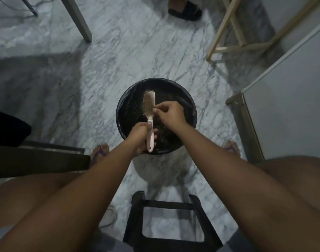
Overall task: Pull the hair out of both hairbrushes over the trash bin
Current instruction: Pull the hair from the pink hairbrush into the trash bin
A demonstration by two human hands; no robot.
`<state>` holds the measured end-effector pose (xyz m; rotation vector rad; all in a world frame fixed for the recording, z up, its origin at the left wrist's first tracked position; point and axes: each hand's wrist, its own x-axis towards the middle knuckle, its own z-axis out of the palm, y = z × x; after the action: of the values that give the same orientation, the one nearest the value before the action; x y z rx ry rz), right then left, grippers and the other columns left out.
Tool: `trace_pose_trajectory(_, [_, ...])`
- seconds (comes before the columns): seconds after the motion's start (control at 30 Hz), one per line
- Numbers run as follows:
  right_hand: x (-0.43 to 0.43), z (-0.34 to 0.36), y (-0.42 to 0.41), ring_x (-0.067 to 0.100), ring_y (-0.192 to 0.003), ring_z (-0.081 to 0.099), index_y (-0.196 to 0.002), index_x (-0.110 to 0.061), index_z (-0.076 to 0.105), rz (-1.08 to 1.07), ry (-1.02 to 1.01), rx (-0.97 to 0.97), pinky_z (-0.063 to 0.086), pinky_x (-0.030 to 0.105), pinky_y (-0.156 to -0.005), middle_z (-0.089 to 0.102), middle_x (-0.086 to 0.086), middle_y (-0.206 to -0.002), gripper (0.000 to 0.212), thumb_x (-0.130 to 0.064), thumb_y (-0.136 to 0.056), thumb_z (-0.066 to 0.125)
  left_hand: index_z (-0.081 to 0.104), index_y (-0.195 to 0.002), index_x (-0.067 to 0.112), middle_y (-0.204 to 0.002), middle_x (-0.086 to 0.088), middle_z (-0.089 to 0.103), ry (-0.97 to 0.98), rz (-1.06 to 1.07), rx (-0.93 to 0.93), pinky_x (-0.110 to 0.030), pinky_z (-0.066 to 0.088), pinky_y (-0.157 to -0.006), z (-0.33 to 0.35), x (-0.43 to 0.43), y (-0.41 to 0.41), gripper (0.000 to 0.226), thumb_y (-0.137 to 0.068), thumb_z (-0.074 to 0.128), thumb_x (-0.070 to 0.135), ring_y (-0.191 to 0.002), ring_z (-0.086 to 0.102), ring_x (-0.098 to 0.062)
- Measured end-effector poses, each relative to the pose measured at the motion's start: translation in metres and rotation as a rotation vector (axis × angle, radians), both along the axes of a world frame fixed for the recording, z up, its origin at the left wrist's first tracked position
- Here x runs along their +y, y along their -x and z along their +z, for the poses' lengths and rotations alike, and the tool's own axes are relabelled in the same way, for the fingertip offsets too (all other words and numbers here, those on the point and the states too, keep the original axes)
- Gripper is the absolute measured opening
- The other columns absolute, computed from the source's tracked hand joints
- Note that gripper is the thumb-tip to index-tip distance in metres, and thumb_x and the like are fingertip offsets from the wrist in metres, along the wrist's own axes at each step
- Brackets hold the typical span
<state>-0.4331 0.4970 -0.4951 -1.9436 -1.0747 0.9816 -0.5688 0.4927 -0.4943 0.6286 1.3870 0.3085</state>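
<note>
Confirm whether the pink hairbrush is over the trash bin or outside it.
Over it: the pink hairbrush shows inside the rim of the trash bin, left hand gripping its handle, right hand at the bristles.

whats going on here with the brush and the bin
A seated person grips a pink hairbrush by its handle in the left hand, holding it over a trash bin lined with a black bag. The right hand pinches at the bristles along the brush's edge, apparently picking hair out. Only one brush is in view.
</note>
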Motion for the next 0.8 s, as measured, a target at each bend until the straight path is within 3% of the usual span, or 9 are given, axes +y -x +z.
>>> trace_pose_trajectory(0.13, [0.000,-0.007,0.002,0.011,-0.080,0.072,-0.095,-0.014,0.076,-0.011,0.006,0.032,0.060,0.030,-0.080,0.075,-0.001,-0.085,0.011,-0.019,-0.086,0.073,0.054,-0.118,0.009,-0.096,-0.006,0.071,-0.054,0.029,-0.022,-0.036,0.056,-0.066,-0.013,-0.001,0.001,0.021,-0.104,0.051,0.024,-0.075,0.068,-0.018])
trace_pose_trajectory(0.27, [0.001,-0.012,-0.001,0.008,-0.080,0.070,-0.093,-0.017,0.077,-0.030,0.010,0.000,0.054,0.017,-0.074,0.075,-0.002,-0.085,0.009,-0.020,-0.085,0.074,0.062,-0.112,0.008,-0.087,-0.004,0.064,-0.090,-0.030,-0.026,-0.027,0.051,-0.048,-0.015,-0.003,0.001,0.027,-0.105,0.047,0.029,-0.063,0.065,-0.015])
trace_pose_trajectory(0.37, [0.004,-0.013,-0.004,0.006,-0.078,0.068,-0.090,-0.016,0.077,-0.038,0.026,-0.042,0.048,0.012,-0.068,0.074,-0.002,-0.083,0.007,-0.019,-0.085,0.073,0.062,-0.102,0.021,-0.087,-0.001,0.059,-0.026,-0.038,-0.067,-0.035,0.054,-0.058,-0.013,-0.002,-0.003,0.019,-0.105,0.044,0.027,-0.069,0.058,-0.016])
trace_pose_trajectory(0.43, [0.006,-0.012,-0.006,0.004,-0.073,0.064,-0.087,-0.016,0.076,-0.043,0.031,-0.083,0.046,0.013,-0.069,0.072,-0.004,-0.080,0.005,-0.018,-0.085,0.072,0.062,-0.099,0.022,-0.087,0.000,0.057,-0.028,-0.031,-0.029,-0.033,0.055,-0.057,-0.011,0.000,-0.008,0.020,-0.104,0.042,0.022,-0.068,0.054,-0.014])
trace_pose_trajectory(0.63, [0.008,-0.006,-0.008,0.004,-0.073,0.058,-0.083,-0.017,0.067,-0.090,-0.009,-0.107,0.038,0.010,-0.060,0.065,-0.006,-0.080,0.007,-0.015,-0.090,0.064,0.055,-0.091,0.011,-0.079,-0.004,0.049,-0.025,0.009,0.021,-0.022,0.034,-0.043,-0.004,-0.002,-0.017,0.023,-0.104,0.037,0.017,-0.055,0.042,-0.013])
trace_pose_trajectory(0.8, [0.006,0.000,-0.008,0.017,-0.083,0.059,-0.096,-0.012,0.058,-0.093,-0.092,-0.171,0.047,0.029,-0.072,0.064,0.002,-0.091,0.007,-0.015,-0.096,0.051,0.053,-0.083,0.009,-0.072,-0.005,0.048,0.006,0.016,0.065,-0.025,0.034,-0.045,-0.004,-0.004,-0.021,0.031,-0.106,0.039,0.025,-0.055,0.042,-0.014])
